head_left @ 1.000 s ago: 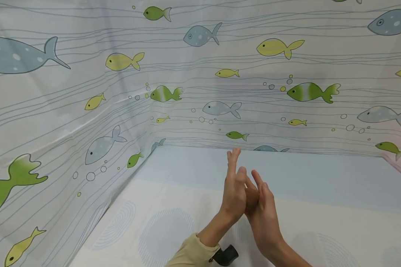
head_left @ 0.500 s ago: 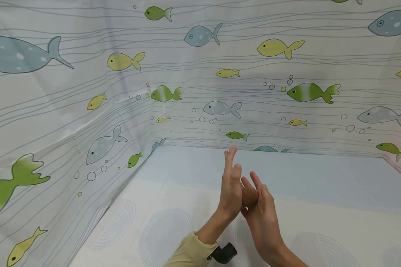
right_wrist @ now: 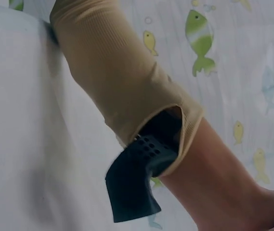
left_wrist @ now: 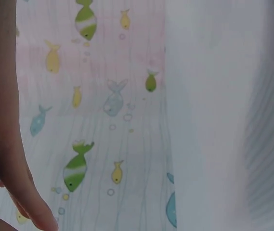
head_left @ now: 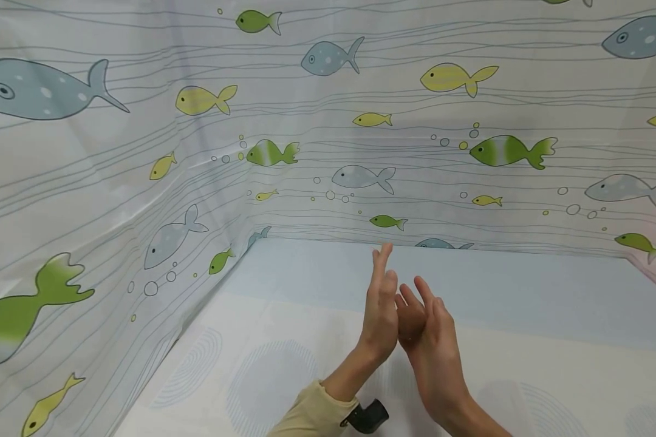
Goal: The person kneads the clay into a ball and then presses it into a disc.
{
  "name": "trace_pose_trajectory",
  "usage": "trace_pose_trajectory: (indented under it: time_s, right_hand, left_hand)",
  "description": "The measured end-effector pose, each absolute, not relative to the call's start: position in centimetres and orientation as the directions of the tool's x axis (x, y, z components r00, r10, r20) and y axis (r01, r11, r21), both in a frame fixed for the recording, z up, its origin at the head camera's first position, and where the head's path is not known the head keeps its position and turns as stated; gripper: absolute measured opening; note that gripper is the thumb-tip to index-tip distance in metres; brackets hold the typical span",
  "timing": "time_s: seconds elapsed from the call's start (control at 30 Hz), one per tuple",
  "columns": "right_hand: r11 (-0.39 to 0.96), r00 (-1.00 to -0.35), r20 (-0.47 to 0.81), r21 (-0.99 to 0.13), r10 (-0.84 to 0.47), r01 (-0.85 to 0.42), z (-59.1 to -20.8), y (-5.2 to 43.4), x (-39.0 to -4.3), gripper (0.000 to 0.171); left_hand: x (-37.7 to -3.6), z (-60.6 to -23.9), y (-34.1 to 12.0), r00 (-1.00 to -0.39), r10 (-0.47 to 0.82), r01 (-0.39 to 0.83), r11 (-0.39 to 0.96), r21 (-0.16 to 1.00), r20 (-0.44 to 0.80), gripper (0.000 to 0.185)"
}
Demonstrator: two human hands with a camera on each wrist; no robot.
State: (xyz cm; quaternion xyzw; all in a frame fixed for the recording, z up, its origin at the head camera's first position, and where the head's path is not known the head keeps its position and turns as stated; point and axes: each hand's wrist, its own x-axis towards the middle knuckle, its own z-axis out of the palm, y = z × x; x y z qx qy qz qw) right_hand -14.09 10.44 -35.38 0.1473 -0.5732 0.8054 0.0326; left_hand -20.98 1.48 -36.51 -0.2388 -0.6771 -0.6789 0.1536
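My left hand (head_left: 381, 321) stands upright with its fingers straight and its palm turned toward the right. Facing it, my right hand (head_left: 436, 352) has its fingers loosely extended upward. Between the palms, in the head view, sits a brown rounded, ball-like shape (head_left: 412, 321); it lies in shadow and is partly covered, so I cannot tell its kind. The left wrist view catches only a hand (left_wrist: 11, 144) at its left edge, with a dark thing half cut off beside it. In the right wrist view, the left forearm's beige sleeve (right_wrist: 117, 72) fills the middle.
A black wrist mount (head_left: 367, 417) pokes out of the left sleeve. Below the hands lies a pale table surface (head_left: 328, 285) with blue circle patterns. White curtains (head_left: 306, 109) printed with fish rise at the back and the left.
The hands rub slightly against each other, shifting a little up and down and sideways, with the brown shape staying between them. The left curtain sways toward the right.
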Motion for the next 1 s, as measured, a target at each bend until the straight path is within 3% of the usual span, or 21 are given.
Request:
trace_pose_trajectory:
  time_s: [0.53,1.0]
  right_hand:
    - [-0.395,-0.980,0.200,-0.899,0.009,-0.187,-35.5,12.7,-16.6,0.069]
    - [-0.378,-0.968,0.222,-0.891,0.121,-0.252,-35.9,14.6,-18.8,0.068]
  left_hand:
    - [-19.1,-38.8,4.2,-0.850,0.279,0.471,0.027,0.882,0.446,0.060]
    - [-18.2,-38.7,5.0,-0.803,0.362,0.528,0.061,0.847,0.474,0.056]
